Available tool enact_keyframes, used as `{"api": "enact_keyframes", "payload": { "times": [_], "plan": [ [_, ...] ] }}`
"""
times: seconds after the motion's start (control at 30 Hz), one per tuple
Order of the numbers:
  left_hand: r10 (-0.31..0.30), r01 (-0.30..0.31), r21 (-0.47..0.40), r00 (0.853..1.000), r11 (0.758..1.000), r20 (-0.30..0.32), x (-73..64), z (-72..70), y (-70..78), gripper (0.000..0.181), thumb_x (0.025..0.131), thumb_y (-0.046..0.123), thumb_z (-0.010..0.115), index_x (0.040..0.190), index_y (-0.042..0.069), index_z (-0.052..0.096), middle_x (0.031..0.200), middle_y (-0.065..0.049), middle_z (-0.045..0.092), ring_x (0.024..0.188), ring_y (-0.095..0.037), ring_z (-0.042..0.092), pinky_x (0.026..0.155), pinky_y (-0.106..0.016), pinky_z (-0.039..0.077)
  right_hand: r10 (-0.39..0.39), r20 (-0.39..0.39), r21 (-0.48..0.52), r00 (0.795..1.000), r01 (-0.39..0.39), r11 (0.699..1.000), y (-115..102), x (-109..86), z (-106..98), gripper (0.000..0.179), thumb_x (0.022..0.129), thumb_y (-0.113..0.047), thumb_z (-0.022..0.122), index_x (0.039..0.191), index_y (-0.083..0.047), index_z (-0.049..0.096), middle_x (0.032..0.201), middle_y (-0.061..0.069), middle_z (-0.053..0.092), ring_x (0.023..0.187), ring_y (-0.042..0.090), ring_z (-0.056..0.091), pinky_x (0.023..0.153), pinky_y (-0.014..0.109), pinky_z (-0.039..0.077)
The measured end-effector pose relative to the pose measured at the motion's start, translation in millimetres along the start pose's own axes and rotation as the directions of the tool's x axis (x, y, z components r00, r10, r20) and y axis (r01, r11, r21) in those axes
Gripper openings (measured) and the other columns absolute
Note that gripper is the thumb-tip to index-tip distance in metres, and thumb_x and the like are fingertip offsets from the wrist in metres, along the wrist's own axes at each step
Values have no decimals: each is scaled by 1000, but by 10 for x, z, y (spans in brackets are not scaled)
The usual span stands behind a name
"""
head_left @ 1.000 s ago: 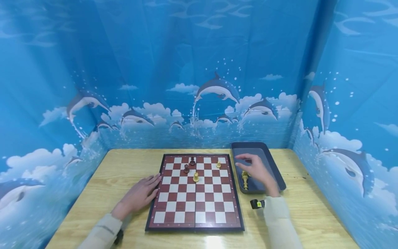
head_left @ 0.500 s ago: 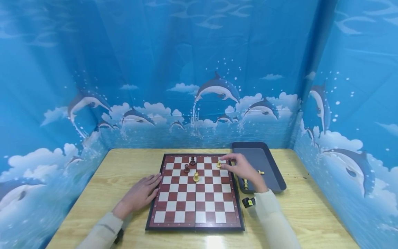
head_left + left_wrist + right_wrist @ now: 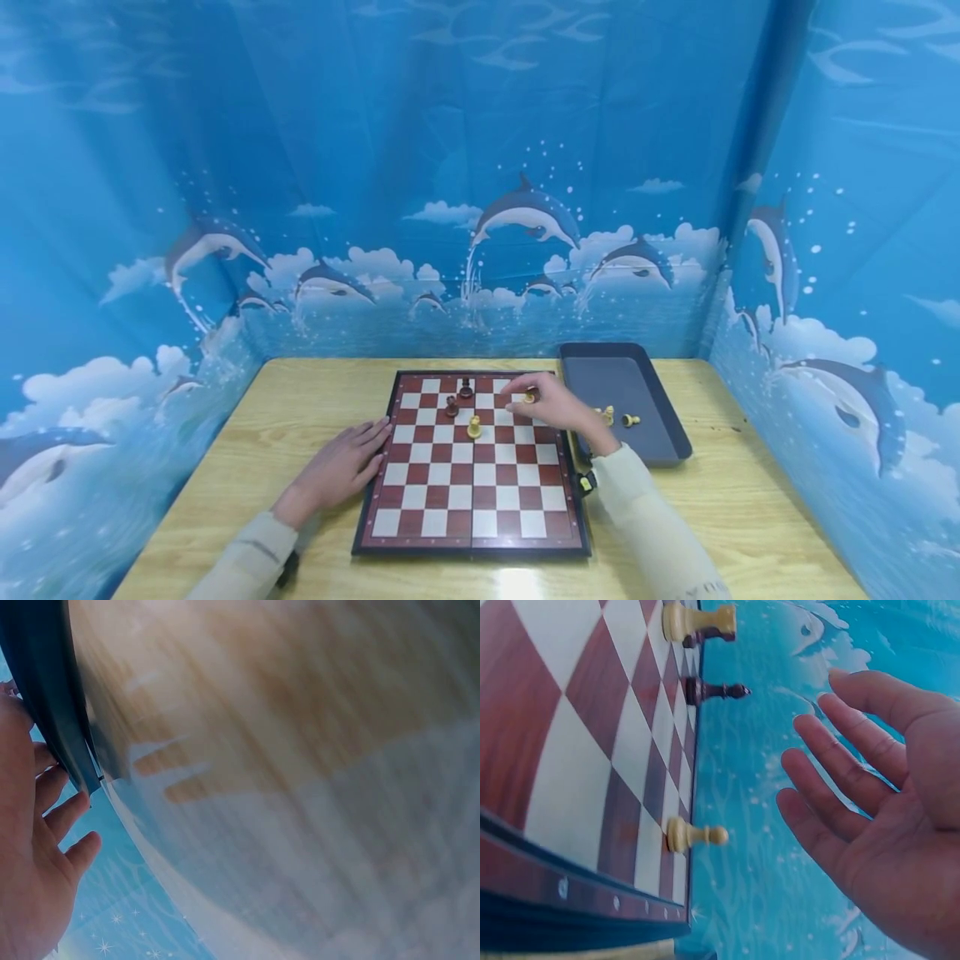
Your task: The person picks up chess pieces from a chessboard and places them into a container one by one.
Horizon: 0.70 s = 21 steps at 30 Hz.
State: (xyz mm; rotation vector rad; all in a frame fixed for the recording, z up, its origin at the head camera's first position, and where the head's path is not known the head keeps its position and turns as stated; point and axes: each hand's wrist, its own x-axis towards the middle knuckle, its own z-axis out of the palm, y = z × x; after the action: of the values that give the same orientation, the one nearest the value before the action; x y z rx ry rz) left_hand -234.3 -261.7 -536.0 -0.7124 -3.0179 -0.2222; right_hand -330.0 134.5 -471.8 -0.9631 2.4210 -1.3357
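My right hand hovers over the far right of the chessboard, fingers spread with nothing in them, as the right wrist view confirms. It partly covers a light pawn, which stands upright on the board and shows whole in the right wrist view. To its left stand a light rook and two dark chess pieces, one nearer and one farther back. My left hand rests against the board's left edge, fingers fairly straight; the left wrist view shows its fingertips at the dark rim.
A dark grey tray stands right of the board. Light chess pieces lie in it, including one near its middle and another beside my right wrist. A dolphin-print curtain hangs behind the wooden table.
My right hand has moved left from over the tray, past the light pawn, to above the board. More tray pieces are uncovered. The left hand and board pieces stay put.
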Motion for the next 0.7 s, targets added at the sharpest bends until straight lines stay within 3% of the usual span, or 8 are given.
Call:
{"api": "enact_keyframes", "payload": {
  "times": [0.2,0.47,0.7],
  "plan": [
    [3,-3,-3,1000,1000,-7,-5,-4,-5,57,108,39,45,157,10,37,165,-9,32,148,-38,36,121,-58,32,-20,37,-11,999,20,1000,-1,102,94,29,98,-11,68,125,-1,70,125,20,70,118,35,64,106,59,49],
    [9,-10,-15,1000,1000,-14,-5,-9,1,57,108,39,45,157,10,38,165,-9,33,148,-39,37,121,-58,33,30,85,-1,996,-30,1000,13,209,167,31,99,-17,67,127,-4,70,127,15,70,110,27,66,88,40,58],
    [-4,4,-17,1000,1000,-2,-5,-8,-4,57,109,41,44,157,11,37,165,-7,33,148,-37,37,121,-57,33,55,144,3,988,-55,998,29,303,224,35,98,-18,69,129,-3,68,127,14,70,113,25,66,93,40,59]
  ]
}}
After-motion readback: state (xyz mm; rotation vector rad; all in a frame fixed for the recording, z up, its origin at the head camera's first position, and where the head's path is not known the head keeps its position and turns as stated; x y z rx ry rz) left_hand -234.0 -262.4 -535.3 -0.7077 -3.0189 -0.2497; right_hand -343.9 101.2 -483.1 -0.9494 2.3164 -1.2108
